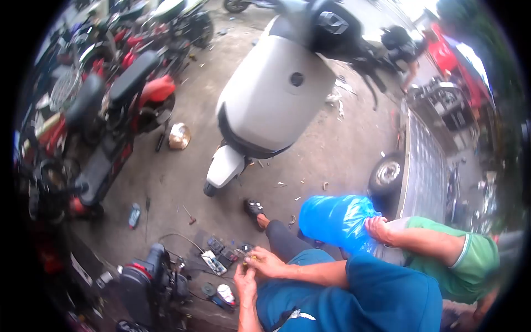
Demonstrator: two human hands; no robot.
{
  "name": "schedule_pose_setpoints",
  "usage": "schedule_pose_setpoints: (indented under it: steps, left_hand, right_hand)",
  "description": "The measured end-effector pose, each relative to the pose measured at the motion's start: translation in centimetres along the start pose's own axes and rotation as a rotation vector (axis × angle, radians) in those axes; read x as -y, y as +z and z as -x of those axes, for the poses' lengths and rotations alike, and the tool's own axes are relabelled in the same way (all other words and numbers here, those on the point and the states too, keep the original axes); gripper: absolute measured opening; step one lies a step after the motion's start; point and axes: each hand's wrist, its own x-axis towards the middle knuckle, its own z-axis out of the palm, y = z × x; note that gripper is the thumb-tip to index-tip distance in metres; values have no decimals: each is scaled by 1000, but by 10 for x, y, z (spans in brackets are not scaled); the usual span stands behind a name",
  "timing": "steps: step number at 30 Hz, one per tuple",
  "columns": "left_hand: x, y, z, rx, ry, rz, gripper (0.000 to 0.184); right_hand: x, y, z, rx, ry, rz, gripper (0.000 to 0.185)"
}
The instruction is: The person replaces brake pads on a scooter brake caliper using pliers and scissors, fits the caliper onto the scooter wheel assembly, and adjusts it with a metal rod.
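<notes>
- Right hand (266, 263): fingers curled nearly closed around a small yellow piece (252, 258); can't make out exactly what it is.
- Left hand (245, 282): fingers bent, tips right by the same yellow piece and next to the right hand. Can't tell if they grip it or only steady it.
- Yellow piece sits between the two hands, in front of the blue shirt (301, 288).
- Just past the hands, low down: white box (213, 262) with a thin cable (180, 235) looping off it, dark tray of small parts (225, 255) beside it.
- Nearer the left forearm: white-topped can (225, 294), with a dark round part (208, 289) beside it.
- Left of those: dark bike seat (138, 279) with a red strip.
- Floor ahead: blue can (134, 216), hammer-like tool (190, 215), round tan object (180, 136), scattered scraps.
- White scooter (276, 94) stands on the floor ahead; row of bikes to the left, nearest one with a red rear (158, 88).
- Right side: another person in a green shirt (470, 260), hand (378, 228) gripping the gathered neck of a blue plastic bag (334, 218). Small wheel (387, 172) and metal panel (423, 166) behind the bag.
</notes>
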Motion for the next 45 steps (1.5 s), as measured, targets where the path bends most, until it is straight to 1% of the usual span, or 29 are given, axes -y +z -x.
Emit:
schedule_pose_setpoints:
  steps: [1,2,4,5,8,9,12,14,16,18,19,20,22,23,25,27,29,30,31,32,33,34,36,37,39,40,41,44,45]
  left_hand:
    - [-10,8,5,58,-97,58,25]
    - [-15,11,13,112,-221,87,32]
    - [-18,20,17,311,-323,216,38]
    - [-31,46,14,348,-345,165,40]
    - [-51,89,20,508,-398,17,43]
    - [-57,109,20,572,-412,-44,44]
    - [-63,164,11,734,-531,-126,48]
    - [-61,208,10,837,-589,-151,49]
    - [-48,258,10,894,-626,-209,51]
    - [-20,305,0,995,-648,-261,51]
    - [-9,328,-1,1068,-626,-338,50]
    - [-5,363,5,1090,-616,-408,44]
    - [14,428,3,1210,-611,-528,34]
    - [18,465,6,1216,-601,-524,29]
    - [20,530,0,1256,-587,-740,28]
    - [16,586,-7,1316,-514,-915,29]
    - [16,630,-9,1380,-422,-1036,31]
    - [21,649,-13,1395,-173,-1133,32]
    - [28,669,-18,1395,82,-1221,32]
    - [29,687,-19,1381,336,-1299,33]
    - [26,715,-22,1366,382,-1414,33]
    - [26,739,-25,1338,513,-1466,31]
    - [29,783,-34,1280,785,-1566,27]
    - [39,803,-49,1339,862,-1529,33]
    - [23,844,-54,1450,745,-1475,39]
    - [16,879,-60,1502,710,-1434,42]
    - [18,898,-69,1511,723,-1298,50]
    - [9,959,-79,1393,33,-1107,50]
    - [21,973,-88,1349,150,-977,48]
  right_hand:
    - [1,-3,6,44,156,-436,43]
    - [11,-19,13,25,319,-670,43]
    - [36,-53,31,26,631,-1158,44]
    - [31,-69,32,-81,557,-1189,43]
    - [28,-101,53,-254,421,-1198,39]
    - [21,-113,60,-370,342,-1222,38]
    - [-1,-171,88,-444,217,-1148,35]
    - [-20,-206,106,-462,114,-1313,31]
    - [-43,-242,123,-540,114,-1382,30]
    - [-62,-287,143,-592,31,-1440,27]
    - [-76,-302,153,-607,45,-1559,29]
    - [-102,-320,162,-604,31,-1558,32]
    - [-157,-352,173,-646,-5,-1521,37]
    - [-170,-378,179,-700,34,-1555,36]
    - [-181,-434,196,-840,65,-1477,36]
    - [-177,-491,204,-1025,73,-1402,40]
    - [-186,-536,207,-1110,120,-1268,44]
    - [-191,-557,207,-1153,148,-1199,45]
    - [-198,-579,205,-1184,231,-1079,49]
    - [-208,-595,200,-1231,317,-1020,45]
    - [-222,-615,192,-1276,401,-956,41]
    - [-232,-635,187,-1320,482,-888,37]
    - [-237,-679,184,-1324,410,-1068,34]
    - [-242,-702,182,-1327,365,-1158,32]
    - [-271,-726,177,-1405,269,-1257,27]
    - [-289,-754,176,-1446,197,-1288,25]
    - [-293,-772,178,-1457,201,-1387,18]
    - [-289,-821,179,-1563,169,-1371,16]
    - [-293,-835,176,-1587,124,-1415,16]
